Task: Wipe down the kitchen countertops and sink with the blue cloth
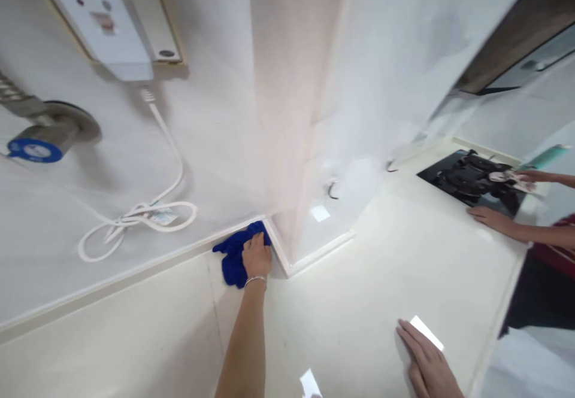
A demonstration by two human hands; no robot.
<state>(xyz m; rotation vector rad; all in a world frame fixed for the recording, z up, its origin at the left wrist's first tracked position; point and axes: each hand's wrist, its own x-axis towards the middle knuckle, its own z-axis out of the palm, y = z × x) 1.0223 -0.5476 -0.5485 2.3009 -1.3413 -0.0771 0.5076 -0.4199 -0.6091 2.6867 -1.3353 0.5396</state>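
Note:
My left hand is stretched out to the back corner of the pale counter, fingers closed down on a blue cloth. It presses the cloth against the base of the wall beside a jutting column. A thin bracelet circles that wrist. My right hand lies flat on the counter near the front edge at the lower right, fingers out and holding nothing.
A white cable hangs in a loop from a wall unit, beside a pipe fitting with a blue tag. At the far right, another person's hands are at a black gas hob. Two hooks sit on the column wall.

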